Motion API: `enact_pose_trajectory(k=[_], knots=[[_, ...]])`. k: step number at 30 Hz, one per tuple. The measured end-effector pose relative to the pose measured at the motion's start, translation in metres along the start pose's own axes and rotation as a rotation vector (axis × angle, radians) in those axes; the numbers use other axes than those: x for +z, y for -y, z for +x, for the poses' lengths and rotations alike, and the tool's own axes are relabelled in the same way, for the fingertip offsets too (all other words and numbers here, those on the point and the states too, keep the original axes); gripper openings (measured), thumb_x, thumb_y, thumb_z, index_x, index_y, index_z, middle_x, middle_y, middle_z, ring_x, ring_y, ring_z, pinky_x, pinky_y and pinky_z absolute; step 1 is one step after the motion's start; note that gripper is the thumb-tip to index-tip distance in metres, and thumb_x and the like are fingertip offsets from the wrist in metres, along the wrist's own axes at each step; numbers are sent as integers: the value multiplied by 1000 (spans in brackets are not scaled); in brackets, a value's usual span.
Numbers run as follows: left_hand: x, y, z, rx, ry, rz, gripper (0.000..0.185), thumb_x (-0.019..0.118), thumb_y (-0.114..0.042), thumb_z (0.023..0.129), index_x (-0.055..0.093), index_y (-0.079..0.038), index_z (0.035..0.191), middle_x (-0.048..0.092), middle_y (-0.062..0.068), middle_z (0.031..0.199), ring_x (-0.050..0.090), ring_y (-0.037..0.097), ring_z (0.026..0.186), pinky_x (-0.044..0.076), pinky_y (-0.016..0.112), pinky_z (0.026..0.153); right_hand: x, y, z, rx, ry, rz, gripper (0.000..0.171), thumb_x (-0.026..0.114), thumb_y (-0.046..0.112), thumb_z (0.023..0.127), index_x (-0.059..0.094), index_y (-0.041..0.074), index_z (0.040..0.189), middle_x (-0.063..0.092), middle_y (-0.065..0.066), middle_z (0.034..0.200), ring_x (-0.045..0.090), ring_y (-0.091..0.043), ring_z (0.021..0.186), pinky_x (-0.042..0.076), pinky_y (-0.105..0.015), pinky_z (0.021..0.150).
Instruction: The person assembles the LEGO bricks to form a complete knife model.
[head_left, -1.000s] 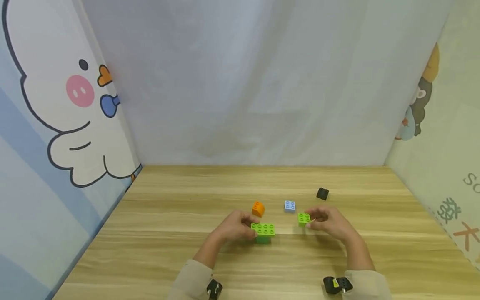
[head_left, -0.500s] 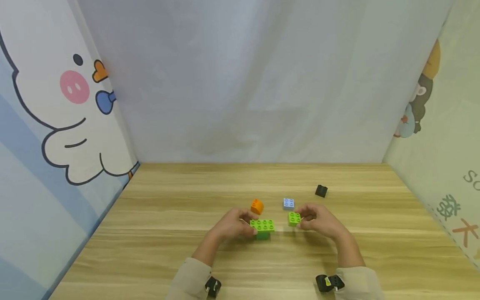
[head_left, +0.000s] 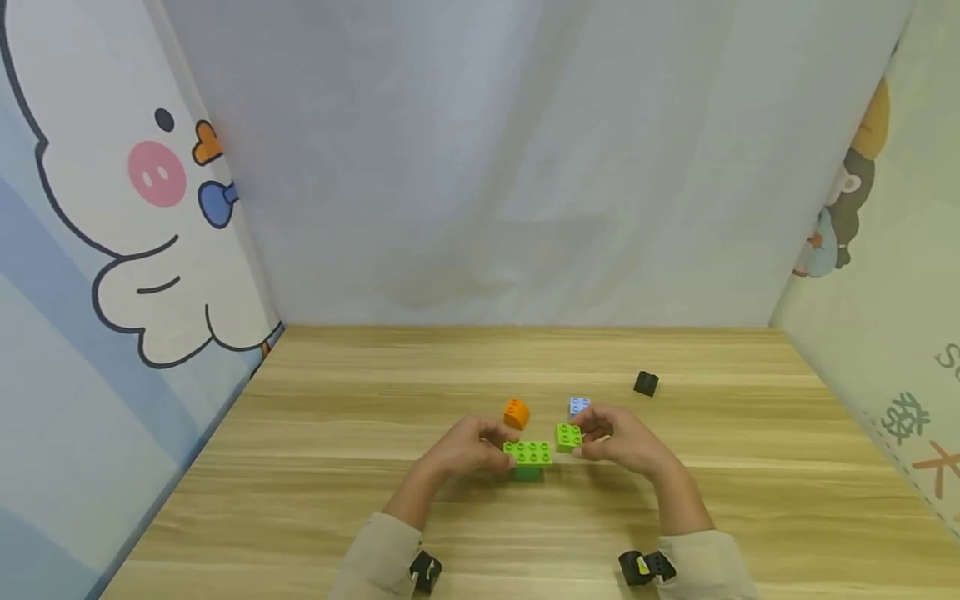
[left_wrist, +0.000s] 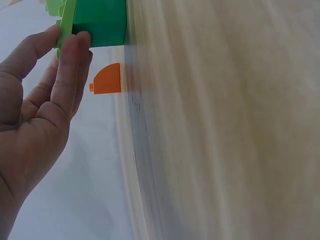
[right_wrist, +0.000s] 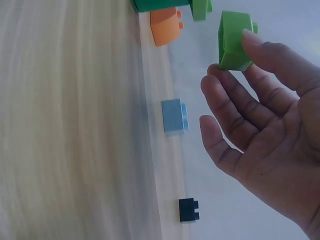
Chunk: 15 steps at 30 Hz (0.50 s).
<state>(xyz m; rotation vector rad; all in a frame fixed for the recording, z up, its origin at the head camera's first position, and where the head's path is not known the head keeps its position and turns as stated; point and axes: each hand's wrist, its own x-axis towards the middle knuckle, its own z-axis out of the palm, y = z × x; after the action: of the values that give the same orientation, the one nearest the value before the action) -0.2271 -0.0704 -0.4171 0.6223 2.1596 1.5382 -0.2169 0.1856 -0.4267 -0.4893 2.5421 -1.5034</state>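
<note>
Head view: I sit at a wooden bench (head_left: 315,500) with pale walls around it. My left hand (head_left: 468,450) curls its fingers around the near left end of a light green plate (head_left: 528,452), which sits on a darker green block (head_left: 528,472) standing on the bench. My right hand (head_left: 618,442) pinches a small green brick (head_left: 568,437) between thumb and fingertips, holding it just beside the plate's right end, studs up. An orange brick (head_left: 516,413) lies just behind the plate, a blue brick (head_left: 578,405) is partly hidden behind my right hand, and a black brick (head_left: 646,383) lies well apart to the right.

Left wrist view: my thumb and fingers (left_wrist: 70,60) press against the thin edge of the plate (left_wrist: 64,25), with the green block (left_wrist: 100,22) under it resting on the bench. The orange brick (left_wrist: 107,79) is near.

Right wrist view: the small green brick (right_wrist: 234,40) sits at my fingertips (right_wrist: 260,47), the other fingers spread loosely. The orange brick (right_wrist: 166,25), blue brick (right_wrist: 174,116) and black brick (right_wrist: 188,210) lie in a row along the bench.

To do this well, I judge I should keep the left hand firm so the stack does not slide or tip, keep the brick level, line its edges up with the plate's studs, and press straight down.
</note>
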Motion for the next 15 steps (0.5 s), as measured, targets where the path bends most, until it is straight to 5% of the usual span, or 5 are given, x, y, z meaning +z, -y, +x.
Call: enact_pose_trajectory(k=[15], knots=[[0, -9, -4, 0, -12, 23, 31, 65, 5, 68, 57, 8, 98, 56, 19, 89, 54, 15, 70, 46, 26, 61, 21, 11, 14, -96, 48, -7, 33, 68, 16, 73, 55, 5, 102, 57, -5, 93, 54, -20, 84, 45, -33, 72]])
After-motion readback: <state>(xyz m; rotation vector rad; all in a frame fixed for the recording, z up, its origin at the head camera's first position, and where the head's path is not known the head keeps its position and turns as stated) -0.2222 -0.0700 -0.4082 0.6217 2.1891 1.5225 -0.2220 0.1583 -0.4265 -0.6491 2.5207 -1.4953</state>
